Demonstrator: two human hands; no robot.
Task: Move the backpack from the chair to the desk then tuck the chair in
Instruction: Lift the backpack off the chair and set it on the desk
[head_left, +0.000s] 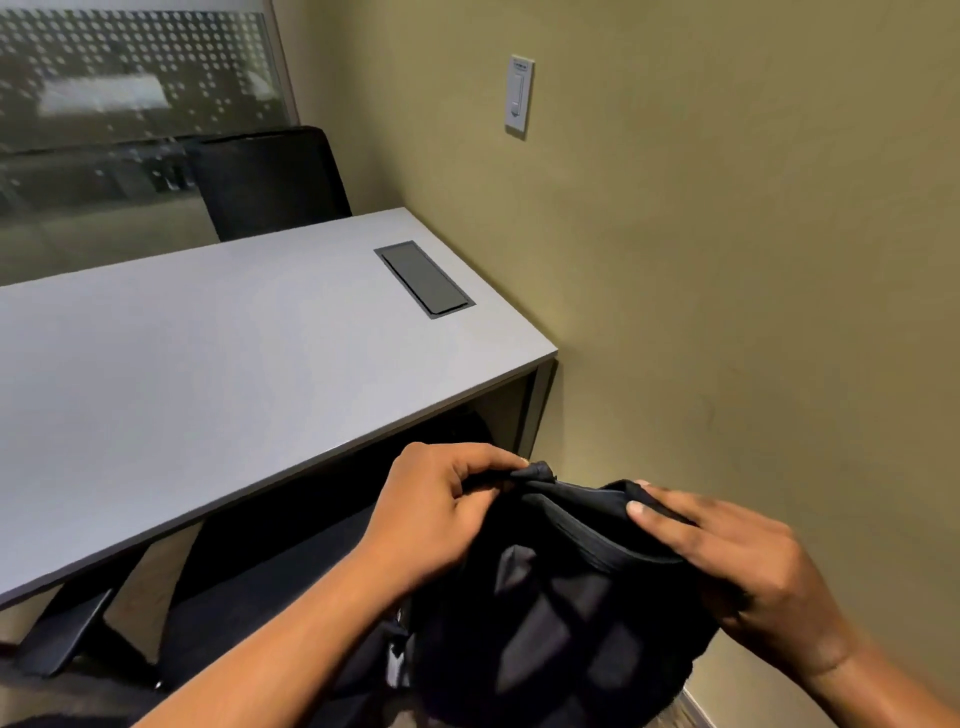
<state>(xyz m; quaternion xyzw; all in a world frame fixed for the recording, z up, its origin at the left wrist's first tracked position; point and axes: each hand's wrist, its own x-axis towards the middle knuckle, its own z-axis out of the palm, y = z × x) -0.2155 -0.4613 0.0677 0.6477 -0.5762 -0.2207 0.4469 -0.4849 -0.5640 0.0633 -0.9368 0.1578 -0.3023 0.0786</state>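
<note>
**Both hands grip the backpack below the desk edge**

The black backpack (561, 597) sits low in the view, in front of the desk's (208, 374) near right corner and below the level of the grey top. It is not on the desk. What it rests on is hidden by the bag and the arms.

The left hand (441, 509) is closed on the bag's top left, fingers curled and pinching a bunched bit of black fabric at the upper edge. The right hand (737, 566) lies over the top right, fingers spread along the upper rim with the thumb side wrapped round the bag's far flank, pressing the cloth.

The near chair (249, 582) shows as a dark shape under and in front of the desk edge, left of the bag; its base (67, 639) stands on the floor further left. How far it is tucked in cannot be told.

A dark cover plate (425, 278) is set flush in the desk near its right end. A second chair (270, 179) stands behind the far edge, before a dotted glass panel (130, 93). On the olive wall (727, 260) at right hangs a white switch (519, 96).
</note>
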